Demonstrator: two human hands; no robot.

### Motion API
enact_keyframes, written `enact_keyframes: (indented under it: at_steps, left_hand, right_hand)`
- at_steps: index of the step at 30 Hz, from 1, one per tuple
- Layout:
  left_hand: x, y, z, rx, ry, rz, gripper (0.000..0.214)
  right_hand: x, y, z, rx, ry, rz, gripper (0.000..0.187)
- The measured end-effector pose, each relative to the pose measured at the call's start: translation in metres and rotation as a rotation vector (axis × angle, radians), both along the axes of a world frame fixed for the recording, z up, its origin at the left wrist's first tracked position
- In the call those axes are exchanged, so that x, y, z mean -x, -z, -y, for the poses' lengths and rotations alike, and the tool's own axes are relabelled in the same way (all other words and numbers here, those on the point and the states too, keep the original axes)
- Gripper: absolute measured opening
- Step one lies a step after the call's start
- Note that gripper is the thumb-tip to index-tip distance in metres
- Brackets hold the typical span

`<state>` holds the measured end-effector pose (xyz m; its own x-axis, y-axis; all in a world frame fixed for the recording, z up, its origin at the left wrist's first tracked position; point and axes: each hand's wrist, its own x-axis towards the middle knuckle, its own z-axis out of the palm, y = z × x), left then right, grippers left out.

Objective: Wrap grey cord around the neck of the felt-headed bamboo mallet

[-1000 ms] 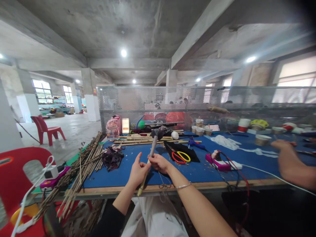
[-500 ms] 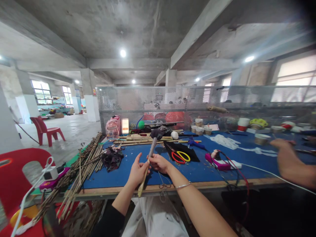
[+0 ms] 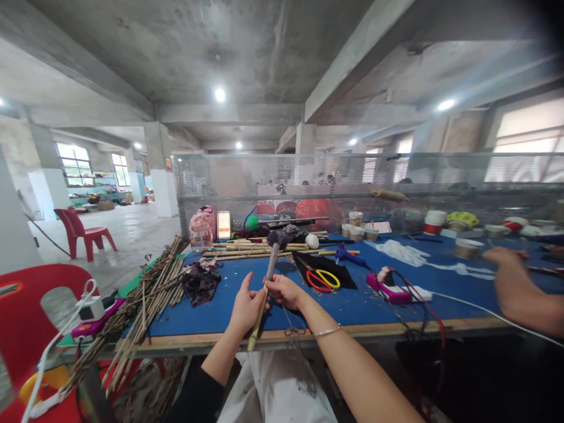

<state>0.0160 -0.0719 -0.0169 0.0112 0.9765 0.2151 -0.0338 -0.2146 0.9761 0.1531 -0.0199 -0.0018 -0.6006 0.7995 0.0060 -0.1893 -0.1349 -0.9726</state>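
Between my hands is a bamboo stick (image 3: 256, 332), tilted with its bare end toward me. Its upper part is wrapped in grey material (image 3: 272, 262), and a dark cloth bundle (image 3: 277, 239) tops the far end. My left hand (image 3: 247, 305) is closed round the stick, thumb raised. My right hand (image 3: 284, 292) pinches at the lower edge of the grey wrapping, its fingertips partly hidden. A thin grey cord (image 3: 294, 330) hangs below my right hand over the table edge. Red and yellow handled scissors (image 3: 324, 279) lie on black cloth (image 3: 348, 276) to the right.
Long dry stalks (image 3: 150, 299) and crumpled dark fabric (image 3: 200, 283) lie on the left. A blue glue gun (image 3: 349, 255), purple power strip (image 3: 392, 289) and white cloth strip (image 3: 403, 252) are on the right. Another person's arm (image 3: 524, 291) rests at far right. A mesh partition (image 3: 238, 182) stands behind.
The stick has turned or shifted very slightly in my hands. Both hands stay in nearly the same place.
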Motion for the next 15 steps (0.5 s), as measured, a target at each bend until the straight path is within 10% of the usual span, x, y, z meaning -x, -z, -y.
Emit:
enact_keyframes:
  at_steps: [7, 15]
  left_hand:
    - [0.0013, 0.0003, -0.0028, -0.112, -0.149, -0.114, 0.079]
    - [0.0011, -0.0009, -0.0001, 0.017, 0.029, 0.011, 0.077]
  right_hand:
    - [0.0016, 0.0014, -0.0008, -0.022, 0.084, 0.033, 0.036]
    - [0.0013, -0.0013, 0.0019, -0.021, 0.025, 0.020, 0.036]
